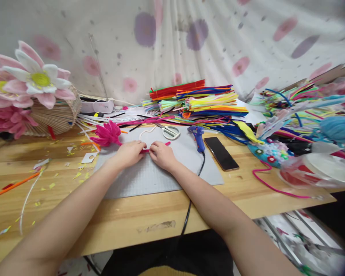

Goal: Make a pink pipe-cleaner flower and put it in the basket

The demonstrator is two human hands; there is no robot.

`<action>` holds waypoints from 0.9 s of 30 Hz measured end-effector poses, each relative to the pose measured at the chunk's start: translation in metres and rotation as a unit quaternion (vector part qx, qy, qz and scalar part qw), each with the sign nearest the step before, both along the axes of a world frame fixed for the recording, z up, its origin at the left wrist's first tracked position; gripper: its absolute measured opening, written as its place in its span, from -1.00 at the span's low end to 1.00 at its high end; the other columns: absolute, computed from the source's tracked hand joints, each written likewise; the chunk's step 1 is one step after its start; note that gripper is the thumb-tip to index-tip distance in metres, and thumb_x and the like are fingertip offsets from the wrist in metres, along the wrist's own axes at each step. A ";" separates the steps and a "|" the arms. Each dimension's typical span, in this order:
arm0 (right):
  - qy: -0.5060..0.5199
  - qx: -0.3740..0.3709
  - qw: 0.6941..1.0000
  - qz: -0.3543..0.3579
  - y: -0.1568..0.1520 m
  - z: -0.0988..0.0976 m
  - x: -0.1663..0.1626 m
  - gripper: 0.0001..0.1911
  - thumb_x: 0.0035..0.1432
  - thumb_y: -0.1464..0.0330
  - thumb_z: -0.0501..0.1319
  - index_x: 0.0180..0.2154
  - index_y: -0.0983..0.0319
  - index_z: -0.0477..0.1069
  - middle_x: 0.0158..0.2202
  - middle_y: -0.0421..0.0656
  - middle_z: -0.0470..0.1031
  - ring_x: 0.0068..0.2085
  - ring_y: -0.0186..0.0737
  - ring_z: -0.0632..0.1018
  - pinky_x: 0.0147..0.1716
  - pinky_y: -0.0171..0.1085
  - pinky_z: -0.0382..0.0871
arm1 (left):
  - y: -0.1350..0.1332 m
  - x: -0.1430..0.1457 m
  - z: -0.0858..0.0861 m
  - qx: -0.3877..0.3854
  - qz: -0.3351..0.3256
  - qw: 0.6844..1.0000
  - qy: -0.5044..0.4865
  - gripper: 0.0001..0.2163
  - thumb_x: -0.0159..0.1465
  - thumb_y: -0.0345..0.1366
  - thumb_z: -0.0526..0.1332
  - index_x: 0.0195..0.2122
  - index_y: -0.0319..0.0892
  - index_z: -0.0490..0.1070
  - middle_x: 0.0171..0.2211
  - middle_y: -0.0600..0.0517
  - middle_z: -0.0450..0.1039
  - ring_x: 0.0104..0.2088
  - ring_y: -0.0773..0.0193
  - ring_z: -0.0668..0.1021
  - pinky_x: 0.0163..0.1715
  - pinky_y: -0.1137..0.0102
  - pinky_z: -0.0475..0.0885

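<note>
Between my two hands runs a short magenta pipe cleaner (145, 150), low over a grey cutting mat (126, 184). My left hand (131, 153) is closed on its left part, fingers curled. Closed round the pipe cleaner further right is my right hand (161, 154), with the tip poking out past the knuckles. A fluffy magenta flower (107, 134) made of pipe cleaners lies just left of my left hand. Beyond my hands are white-handled scissors (171, 132) and a bent pale pipe cleaner (148, 131).
Right of the mat's middle lies a blue glue gun (198, 138), its black cord crossing the table edge. Beside it is a phone (221, 153). Bundled pipe cleaners (212, 103) line the back. Pink and white flowers (40, 82) stand left; a clear-wrapped roll (316, 168) sits right.
</note>
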State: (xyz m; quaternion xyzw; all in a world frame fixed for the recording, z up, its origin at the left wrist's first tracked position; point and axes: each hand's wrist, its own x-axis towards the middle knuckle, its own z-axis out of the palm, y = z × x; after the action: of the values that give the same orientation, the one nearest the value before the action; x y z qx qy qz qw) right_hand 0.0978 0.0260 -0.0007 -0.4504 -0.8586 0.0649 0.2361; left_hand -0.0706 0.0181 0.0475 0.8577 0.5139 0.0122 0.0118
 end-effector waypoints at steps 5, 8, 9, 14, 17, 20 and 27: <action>0.028 0.002 0.999 -0.021 0.004 0.002 0.009 -0.84 0.17 0.38 0.05 -0.31 0.22 0.40 -0.18 -0.08 0.44 -0.17 -0.20 0.43 -0.27 -0.27 0.26 | 0.004 0.017 -0.013 -0.020 0.041 0.996 -0.073 -0.77 0.23 -0.34 -0.01 -0.17 -0.14 0.39 -0.17 -0.03 0.46 -0.16 0.21 0.49 -0.21 0.38 0.32; 0.055 -0.013 0.998 -0.027 0.007 0.003 0.013 -0.85 0.16 0.40 0.05 -0.31 0.22 0.38 -0.18 -0.09 0.44 -0.16 -0.21 0.42 -0.24 -0.27 0.26 | 0.006 0.021 -0.015 -0.008 0.046 0.995 -0.090 -0.75 0.25 -0.29 -0.01 -0.12 -0.11 0.39 -0.15 -0.02 0.45 -0.18 0.20 0.50 -0.24 0.38 0.32; 0.064 -0.018 0.997 -0.026 0.008 0.003 0.013 -0.86 0.16 0.41 0.04 -0.31 0.22 0.37 -0.19 -0.09 0.43 -0.16 -0.22 0.42 -0.23 -0.27 0.26 | 0.006 0.022 -0.015 -0.006 0.049 0.995 -0.091 -0.75 0.25 -0.27 -0.01 -0.13 -0.10 0.40 -0.16 -0.02 0.45 -0.19 0.19 0.50 -0.26 0.37 0.32; 0.115 -0.033 0.993 -0.017 0.010 -0.001 0.012 -0.88 0.13 0.43 0.04 -0.37 0.21 0.34 -0.27 -0.13 0.41 -0.22 -0.24 0.40 -0.21 -0.28 0.24 | 0.005 0.026 -0.015 -0.006 0.097 0.990 -0.101 -0.78 0.23 -0.24 0.03 -0.24 -0.10 0.44 -0.21 -0.01 0.48 -0.21 0.18 0.50 -0.30 0.37 0.31; 0.146 -0.042 0.988 -0.016 0.011 -0.003 0.011 -0.88 0.12 0.43 0.04 -0.42 0.21 0.32 -0.31 -0.14 0.39 -0.25 -0.25 0.37 -0.22 -0.28 0.23 | 0.003 0.029 -0.016 0.005 0.107 0.988 -0.108 -0.79 0.24 -0.25 0.02 -0.23 -0.12 0.43 -0.21 -0.02 0.48 -0.20 0.18 0.50 -0.27 0.36 0.30; 0.157 -0.044 0.987 -0.006 0.013 -0.004 0.011 -0.88 0.13 0.43 0.04 -0.44 0.21 0.30 -0.33 -0.15 0.37 -0.25 -0.26 0.36 -0.21 -0.28 0.22 | 0.002 0.030 -0.017 -0.001 0.104 0.989 -0.101 -0.79 0.24 -0.27 0.01 -0.23 -0.12 0.41 -0.21 -0.03 0.48 -0.20 0.17 0.51 -0.28 0.35 0.30; 0.133 -0.044 0.990 0.014 0.017 -0.006 0.013 -0.86 0.18 0.37 0.04 -0.40 0.21 0.32 -0.30 -0.13 0.36 -0.22 -0.25 0.34 -0.16 -0.27 0.22 | 0.005 0.033 -0.019 -0.018 0.112 0.990 -0.086 -0.78 0.26 -0.25 0.00 -0.22 -0.15 0.40 -0.17 -0.07 0.47 -0.18 0.14 0.51 -0.28 0.33 0.31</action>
State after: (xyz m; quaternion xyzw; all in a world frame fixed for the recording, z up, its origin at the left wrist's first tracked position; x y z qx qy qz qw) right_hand 0.1110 0.0430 -0.0064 -0.4355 -0.8220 0.1658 0.3274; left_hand -0.0379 0.0230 0.0288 0.7902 0.6037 0.0783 0.0700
